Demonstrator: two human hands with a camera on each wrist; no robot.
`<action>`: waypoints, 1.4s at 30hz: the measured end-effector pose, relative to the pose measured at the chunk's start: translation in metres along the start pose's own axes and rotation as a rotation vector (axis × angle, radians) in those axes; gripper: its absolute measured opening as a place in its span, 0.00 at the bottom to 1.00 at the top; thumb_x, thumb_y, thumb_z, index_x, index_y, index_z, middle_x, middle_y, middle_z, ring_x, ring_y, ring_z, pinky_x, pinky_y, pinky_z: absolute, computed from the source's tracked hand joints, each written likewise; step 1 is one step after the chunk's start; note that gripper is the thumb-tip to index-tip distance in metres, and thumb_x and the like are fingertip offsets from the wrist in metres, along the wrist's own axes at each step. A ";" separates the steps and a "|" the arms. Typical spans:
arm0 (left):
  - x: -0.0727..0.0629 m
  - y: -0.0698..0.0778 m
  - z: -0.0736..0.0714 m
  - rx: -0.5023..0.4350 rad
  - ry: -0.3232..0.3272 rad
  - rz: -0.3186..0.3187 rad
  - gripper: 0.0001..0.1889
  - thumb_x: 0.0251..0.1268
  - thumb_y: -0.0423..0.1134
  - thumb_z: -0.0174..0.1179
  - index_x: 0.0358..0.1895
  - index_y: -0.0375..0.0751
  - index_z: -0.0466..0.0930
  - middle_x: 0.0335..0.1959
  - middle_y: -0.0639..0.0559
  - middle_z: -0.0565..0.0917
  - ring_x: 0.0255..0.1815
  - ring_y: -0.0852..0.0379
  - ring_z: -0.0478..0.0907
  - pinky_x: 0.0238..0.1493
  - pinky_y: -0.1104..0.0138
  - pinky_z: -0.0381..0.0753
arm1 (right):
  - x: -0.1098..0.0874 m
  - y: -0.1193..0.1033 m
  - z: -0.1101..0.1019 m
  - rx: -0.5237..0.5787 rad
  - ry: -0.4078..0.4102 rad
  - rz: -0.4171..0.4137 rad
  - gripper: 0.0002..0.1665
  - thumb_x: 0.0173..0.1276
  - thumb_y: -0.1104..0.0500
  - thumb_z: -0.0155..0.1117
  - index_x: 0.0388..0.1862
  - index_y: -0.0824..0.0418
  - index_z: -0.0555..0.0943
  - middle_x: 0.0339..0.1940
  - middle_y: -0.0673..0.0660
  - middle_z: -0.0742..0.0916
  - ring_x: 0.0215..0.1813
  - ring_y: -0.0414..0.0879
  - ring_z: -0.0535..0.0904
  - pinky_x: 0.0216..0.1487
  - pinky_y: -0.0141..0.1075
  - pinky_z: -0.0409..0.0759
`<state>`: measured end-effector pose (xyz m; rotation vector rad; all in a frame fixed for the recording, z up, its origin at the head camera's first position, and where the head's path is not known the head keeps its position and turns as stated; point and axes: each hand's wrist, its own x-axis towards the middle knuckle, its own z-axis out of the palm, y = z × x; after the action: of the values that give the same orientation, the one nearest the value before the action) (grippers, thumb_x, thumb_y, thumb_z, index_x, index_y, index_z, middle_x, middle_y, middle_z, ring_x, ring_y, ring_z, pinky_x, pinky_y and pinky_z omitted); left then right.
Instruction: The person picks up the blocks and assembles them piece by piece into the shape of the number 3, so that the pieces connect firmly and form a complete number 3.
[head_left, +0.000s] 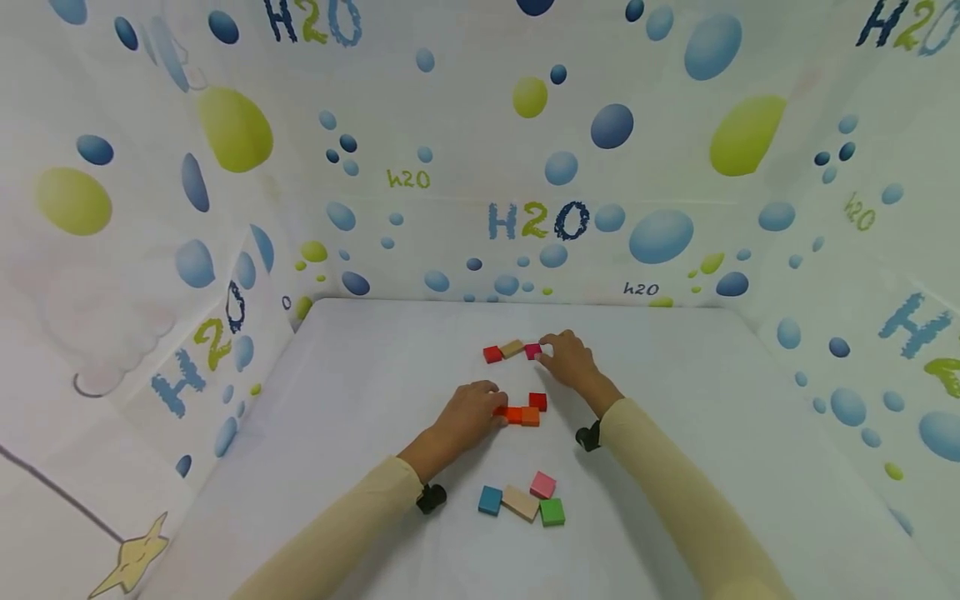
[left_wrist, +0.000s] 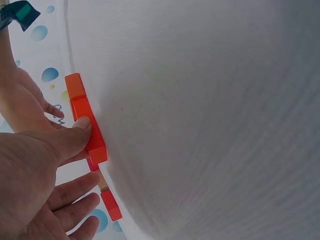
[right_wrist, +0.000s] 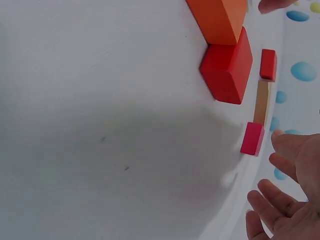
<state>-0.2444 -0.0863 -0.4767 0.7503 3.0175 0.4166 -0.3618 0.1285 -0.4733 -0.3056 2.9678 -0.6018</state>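
Observation:
In the head view my left hand [head_left: 467,415] is at the middle group of blocks. It pinches a long orange-red block [left_wrist: 89,125] between thumb and finger; the left wrist view shows the thumb along its side. An orange block [head_left: 530,417] touches the right end of that block, and a red block [head_left: 537,402] sits just behind. Farther back, my right hand [head_left: 570,360] is beside a crimson-pink block [right_wrist: 253,138], its fingers loosely bent and holding nothing. That block ends a row with a plain wooden block [head_left: 512,349] and another red block [head_left: 492,355].
Nearer the front, a blue block [head_left: 491,501], a plain wooden block [head_left: 521,503], a pink block [head_left: 543,485] and a green block [head_left: 552,512] form another group. They lie on a white table [head_left: 360,358]. A wall covering [head_left: 465,125] with coloured drops rises behind and at both sides.

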 end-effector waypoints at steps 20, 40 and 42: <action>0.001 0.000 0.001 0.013 0.023 0.024 0.16 0.72 0.46 0.69 0.58 0.46 0.87 0.62 0.44 0.85 0.67 0.46 0.79 0.69 0.50 0.79 | 0.011 -0.012 0.010 0.026 0.044 0.166 0.23 0.80 0.50 0.63 0.67 0.58 0.81 0.61 0.68 0.81 0.63 0.63 0.76 0.67 0.64 0.70; -0.001 0.002 0.002 0.020 0.026 0.021 0.16 0.73 0.46 0.69 0.58 0.45 0.86 0.61 0.43 0.86 0.66 0.45 0.79 0.69 0.49 0.79 | 0.000 0.008 -0.003 0.014 -0.131 0.100 0.23 0.77 0.50 0.65 0.68 0.52 0.83 0.70 0.69 0.74 0.72 0.66 0.67 0.70 0.68 0.67; -0.001 0.002 0.002 0.024 0.032 0.026 0.16 0.72 0.45 0.69 0.57 0.45 0.87 0.60 0.43 0.86 0.65 0.45 0.80 0.68 0.49 0.79 | 0.000 0.009 -0.004 -0.005 -0.129 0.086 0.22 0.78 0.49 0.65 0.68 0.51 0.83 0.70 0.69 0.75 0.71 0.65 0.67 0.69 0.68 0.68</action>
<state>-0.2428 -0.0844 -0.4785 0.7928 3.0508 0.3979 -0.3641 0.1381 -0.4736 -0.2071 2.8423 -0.5437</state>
